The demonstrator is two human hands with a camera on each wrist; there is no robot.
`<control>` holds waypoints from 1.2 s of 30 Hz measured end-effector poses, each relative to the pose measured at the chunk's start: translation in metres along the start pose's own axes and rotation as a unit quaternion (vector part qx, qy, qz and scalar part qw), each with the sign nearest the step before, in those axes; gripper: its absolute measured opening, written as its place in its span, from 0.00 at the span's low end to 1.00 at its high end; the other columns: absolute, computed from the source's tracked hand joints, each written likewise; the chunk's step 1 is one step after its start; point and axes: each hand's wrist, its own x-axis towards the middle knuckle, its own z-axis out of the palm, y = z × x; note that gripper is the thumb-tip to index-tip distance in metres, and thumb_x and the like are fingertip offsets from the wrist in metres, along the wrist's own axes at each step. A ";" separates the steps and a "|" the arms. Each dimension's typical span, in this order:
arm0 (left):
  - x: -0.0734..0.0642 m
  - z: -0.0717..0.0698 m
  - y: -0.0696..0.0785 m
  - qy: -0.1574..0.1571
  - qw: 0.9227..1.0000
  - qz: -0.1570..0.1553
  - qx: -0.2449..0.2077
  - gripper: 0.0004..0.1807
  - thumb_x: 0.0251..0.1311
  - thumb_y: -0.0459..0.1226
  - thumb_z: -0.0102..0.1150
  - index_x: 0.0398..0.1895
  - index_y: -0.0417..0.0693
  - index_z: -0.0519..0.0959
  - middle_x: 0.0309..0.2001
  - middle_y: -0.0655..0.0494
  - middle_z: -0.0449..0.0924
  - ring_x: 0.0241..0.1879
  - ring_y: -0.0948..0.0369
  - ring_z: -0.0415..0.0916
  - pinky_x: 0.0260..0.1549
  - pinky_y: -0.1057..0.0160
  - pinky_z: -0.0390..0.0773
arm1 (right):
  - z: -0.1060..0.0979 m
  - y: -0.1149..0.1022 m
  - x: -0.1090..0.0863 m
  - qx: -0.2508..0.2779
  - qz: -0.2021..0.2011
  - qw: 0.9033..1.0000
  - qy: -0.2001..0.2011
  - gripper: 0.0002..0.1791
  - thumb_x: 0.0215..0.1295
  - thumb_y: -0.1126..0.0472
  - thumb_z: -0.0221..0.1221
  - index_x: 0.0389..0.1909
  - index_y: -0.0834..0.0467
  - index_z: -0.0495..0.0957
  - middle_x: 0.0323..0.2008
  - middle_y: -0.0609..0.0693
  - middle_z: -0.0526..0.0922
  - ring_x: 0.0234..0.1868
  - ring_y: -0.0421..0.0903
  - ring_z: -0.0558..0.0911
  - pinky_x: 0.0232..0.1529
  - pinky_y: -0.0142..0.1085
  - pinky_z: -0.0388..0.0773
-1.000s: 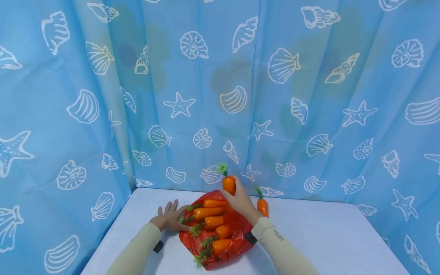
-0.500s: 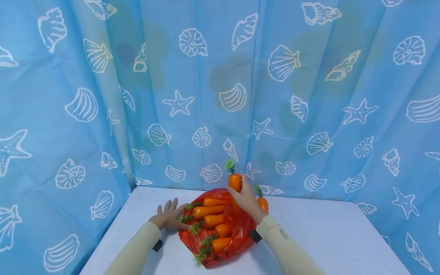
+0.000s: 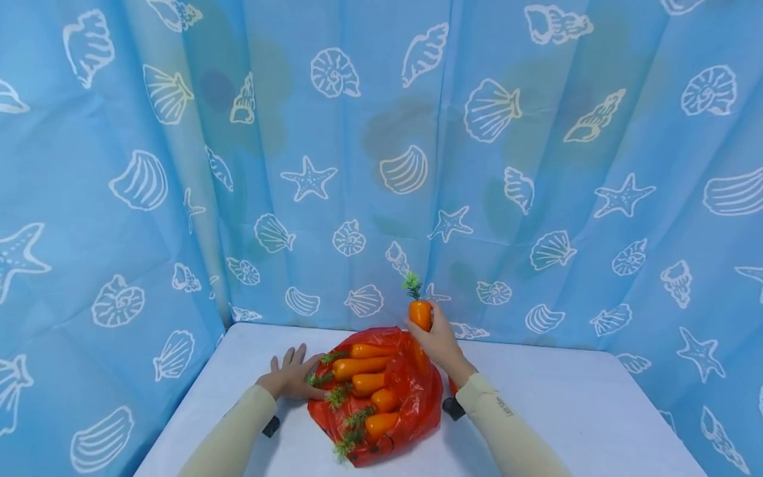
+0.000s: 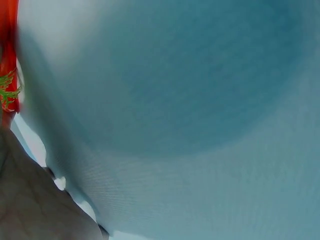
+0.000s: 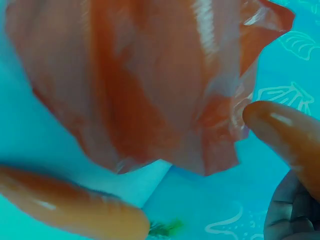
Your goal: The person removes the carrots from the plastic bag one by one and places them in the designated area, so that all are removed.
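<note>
My right hand point(image 3: 440, 341) grips an orange carrot point(image 3: 420, 315) with its feathery green top pointing up, above the back right part of a red plastic bag point(image 3: 422, 411). The held carrot's tapered tip point(image 5: 260, 117) shows beside the bag in the right wrist view. Several more carrots point(image 3: 360, 366) lie in the open bag, leafy ends to the left. My left hand point(image 3: 290, 379) rests at the bag's left edge with fingers spread and thumb over the rim. Only part of that hand point(image 4: 35, 205) shows in the left wrist view.
One loose carrot point(image 5: 75, 207) lies on the white table point(image 3: 554, 411) right of the bag, mostly hidden behind my right wrist in the head view. A blue curtain point(image 3: 369, 132) printed with shells hangs behind and to the left.
My right hand has moved right with the carrot, from over the bag's middle toward its right side. The loose carrot is now mostly covered by that hand. My left hand stays in place.
</note>
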 end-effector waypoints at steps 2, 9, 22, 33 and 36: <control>-0.001 -0.002 0.001 0.002 1.000 0.000 0.004 0.55 0.41 0.68 0.69 0.75 0.64 0.61 0.79 0.40 0.43 0.76 0.35 0.36 0.69 0.28 0.33 | -0.003 0.002 0.000 -0.007 0.016 1.000 -0.001 0.36 0.68 0.48 0.61 0.71 0.48 0.55 0.61 0.53 0.72 0.58 0.53 0.76 0.63 0.51 0.76; -0.003 -0.002 -0.001 0.005 1.000 0.001 0.004 0.55 0.42 0.67 0.69 0.75 0.64 0.60 0.79 0.39 0.43 0.76 0.35 0.36 0.69 0.28 0.33 | -0.012 0.010 0.002 -0.033 0.038 0.999 0.006 0.41 0.67 0.44 0.61 0.73 0.50 0.52 0.61 0.56 0.72 0.57 0.55 0.76 0.63 0.54 0.74; -0.002 -0.003 0.003 -0.002 1.000 -0.001 0.004 0.54 0.43 0.66 0.69 0.76 0.65 0.59 0.79 0.40 0.42 0.76 0.35 0.35 0.70 0.28 0.33 | -0.030 0.024 0.004 -0.046 0.040 0.998 -0.001 0.41 0.68 0.43 0.59 0.75 0.50 0.50 0.63 0.56 0.72 0.57 0.56 0.77 0.62 0.56 0.74; -0.002 -0.002 -0.001 0.001 1.000 -0.003 0.010 0.54 0.43 0.67 0.69 0.76 0.65 0.59 0.79 0.40 0.41 0.76 0.35 0.35 0.70 0.28 0.33 | -0.043 0.033 0.006 -0.062 0.057 0.996 0.014 0.42 0.69 0.43 0.57 0.76 0.53 0.48 0.66 0.57 0.68 0.60 0.58 0.74 0.64 0.56 0.73; -0.001 -0.001 -0.001 0.000 1.000 0.003 0.009 0.54 0.44 0.67 0.68 0.76 0.65 0.59 0.79 0.40 0.41 0.76 0.35 0.35 0.70 0.28 0.33 | -0.048 0.038 0.005 -0.065 0.066 0.996 0.019 0.43 0.70 0.43 0.57 0.76 0.53 0.48 0.66 0.57 0.67 0.59 0.57 0.73 0.63 0.56 0.74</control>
